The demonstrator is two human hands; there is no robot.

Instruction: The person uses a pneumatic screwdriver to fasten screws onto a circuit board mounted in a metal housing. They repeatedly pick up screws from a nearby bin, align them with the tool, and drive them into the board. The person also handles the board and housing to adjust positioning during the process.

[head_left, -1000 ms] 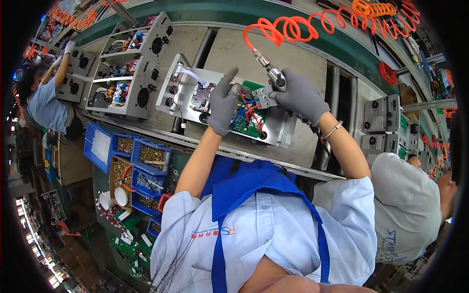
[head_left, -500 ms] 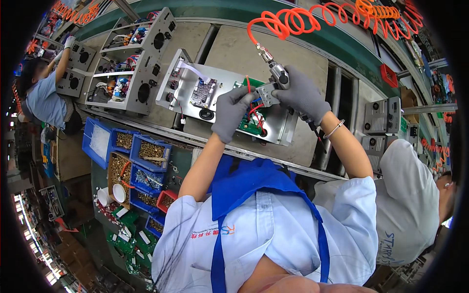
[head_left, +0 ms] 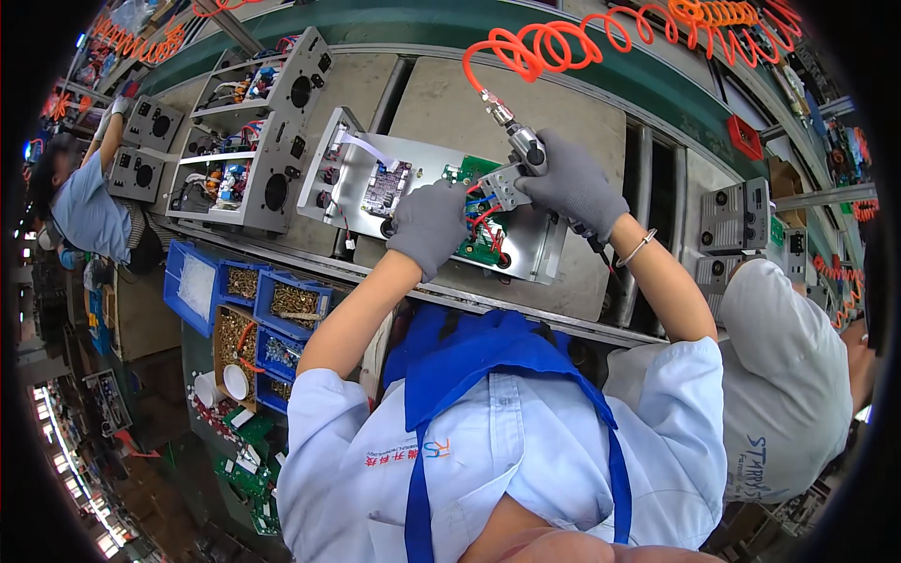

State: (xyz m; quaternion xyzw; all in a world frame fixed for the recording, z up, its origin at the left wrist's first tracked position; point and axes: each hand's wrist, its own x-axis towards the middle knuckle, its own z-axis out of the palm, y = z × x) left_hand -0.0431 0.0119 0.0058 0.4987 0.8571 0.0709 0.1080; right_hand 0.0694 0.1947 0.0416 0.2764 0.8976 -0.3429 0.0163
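Note:
My right hand (head_left: 577,190), in a grey glove, is closed around an air screwdriver (head_left: 527,150) with a metal body. A small silvery metal block with holes (head_left: 507,188) sits right at its fingers; whether they also grip it is hidden. My left hand (head_left: 432,223), gloved too, is closed beside the block, over the middle of a sheet-metal chassis (head_left: 375,150). What its fingers hold, if anything, does not show. Red and blue wires (head_left: 486,211) run between the block and a green circuit board (head_left: 481,246) on the chassis. Further left on it sits another board (head_left: 387,188).
An orange coiled air hose (head_left: 554,47) rises from the screwdriver. Left stand open-sided grey housings (head_left: 272,178). Blue bins of screws (head_left: 293,302) are at lower left. One co-worker (head_left: 89,202) works at far left, another (head_left: 779,375) sits close on my right.
My left hand has drawn back left and toward me from the metal block, its fingers now more curled. The block and my right hand with the screwdriver have shifted slightly left.

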